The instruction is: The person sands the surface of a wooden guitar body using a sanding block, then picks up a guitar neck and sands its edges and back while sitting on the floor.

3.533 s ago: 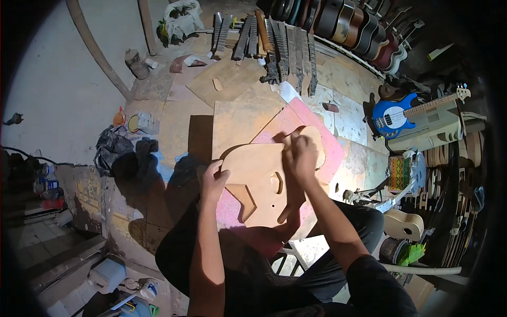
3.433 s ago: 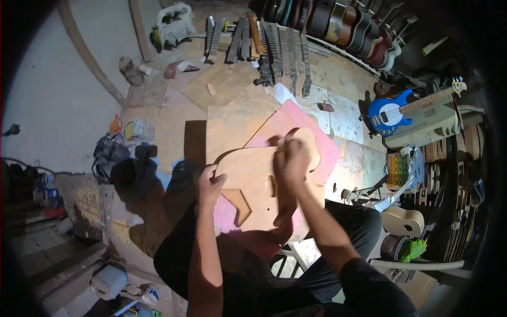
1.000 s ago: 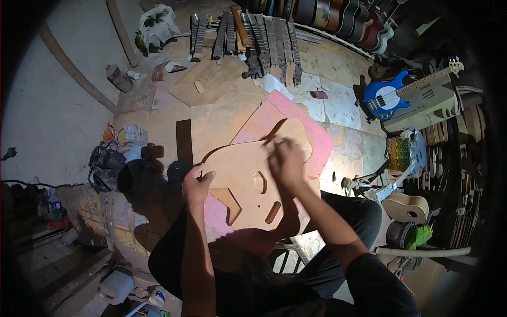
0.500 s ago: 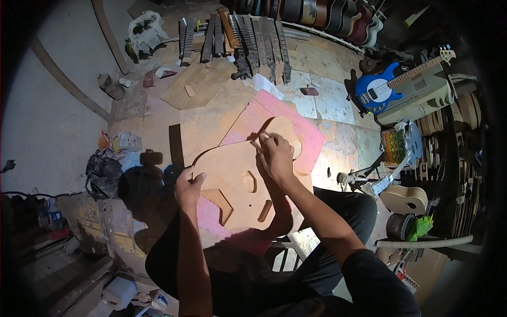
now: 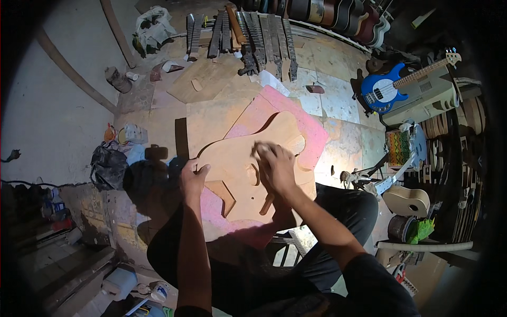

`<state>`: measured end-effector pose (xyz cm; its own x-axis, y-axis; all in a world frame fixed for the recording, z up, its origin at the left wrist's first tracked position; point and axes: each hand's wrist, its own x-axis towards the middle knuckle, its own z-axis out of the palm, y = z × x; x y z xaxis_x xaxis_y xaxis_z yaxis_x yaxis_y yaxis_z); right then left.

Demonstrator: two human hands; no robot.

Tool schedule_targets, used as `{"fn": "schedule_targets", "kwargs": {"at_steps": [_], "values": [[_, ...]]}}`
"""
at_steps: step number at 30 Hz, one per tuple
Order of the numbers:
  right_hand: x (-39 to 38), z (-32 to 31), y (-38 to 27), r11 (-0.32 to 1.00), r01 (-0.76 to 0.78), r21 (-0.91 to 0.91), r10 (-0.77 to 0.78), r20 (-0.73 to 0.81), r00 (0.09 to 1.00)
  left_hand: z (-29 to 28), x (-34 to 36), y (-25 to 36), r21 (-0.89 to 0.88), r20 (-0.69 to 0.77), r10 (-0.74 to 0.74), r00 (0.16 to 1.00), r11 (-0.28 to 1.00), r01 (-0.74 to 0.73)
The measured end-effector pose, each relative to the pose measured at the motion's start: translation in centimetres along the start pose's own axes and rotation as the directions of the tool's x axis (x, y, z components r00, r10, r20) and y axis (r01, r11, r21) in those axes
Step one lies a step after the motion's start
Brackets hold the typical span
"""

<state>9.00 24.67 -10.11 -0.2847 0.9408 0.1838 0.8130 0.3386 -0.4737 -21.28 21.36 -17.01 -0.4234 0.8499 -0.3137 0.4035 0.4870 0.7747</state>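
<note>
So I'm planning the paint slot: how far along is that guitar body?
Done: the bare wooden guitar body is cut to outline with cavities routed. In hand: left hand steadies its edge, right hand presses on its face. Left: no finish, neck or hardware on it.

Guitar body point(image 5: 248, 164) on foam sheet point(image 5: 311, 132), guitar necks point(image 5: 248, 34) beyond (bass point(image 5: 385, 92) right)

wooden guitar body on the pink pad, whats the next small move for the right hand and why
Probably slide the right hand toward the upper horn of the pale wooden guitar-shaped body: it lies flat mid-body beside the cutouts, while the left hand steadies the left edge on the pink foam pad, so that end looks unworked.
</note>
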Motion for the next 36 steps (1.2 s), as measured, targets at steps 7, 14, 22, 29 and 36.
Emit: {"fn": "schedule_targets", "kwargs": {"at_steps": [7, 14, 22, 29, 36], "values": [[-5.1, -1.3, -1.2, 0.997, 0.069, 0.025, -0.071, 0.084, 0.994, -2.3, -1.1, 3.3, 0.101, -0.017, -0.084, 0.996, 0.991, 0.085], [-4.3, -0.2, -2.0, 0.998, -0.065, 0.013, 0.065, 0.048, 0.997, -1.8, -1.2, 3.2, 0.136, -0.024, -0.137, 0.99, 0.981, 0.139], [-4.0, 1.3, -6.8, 0.986, 0.163, 0.045, -0.168, 0.156, 0.973, -1.4, -0.8, 2.5, 0.147, -0.016, -0.053, 0.998, 0.988, 0.055], [-5.8, 1.6, -7.1, 0.957, 0.279, 0.075, -0.288, 0.198, 0.937, -2.1, -0.7, 2.5, 0.084, 0.0, -0.058, 0.998, 0.995, 0.057], [-2.1, 2.3, -7.3, 0.961, 0.269, 0.063, -0.276, 0.164, 0.947, -0.9, -0.7, 3.2, 0.138, 0.011, -0.058, 0.998, 0.989, 0.056]]}}
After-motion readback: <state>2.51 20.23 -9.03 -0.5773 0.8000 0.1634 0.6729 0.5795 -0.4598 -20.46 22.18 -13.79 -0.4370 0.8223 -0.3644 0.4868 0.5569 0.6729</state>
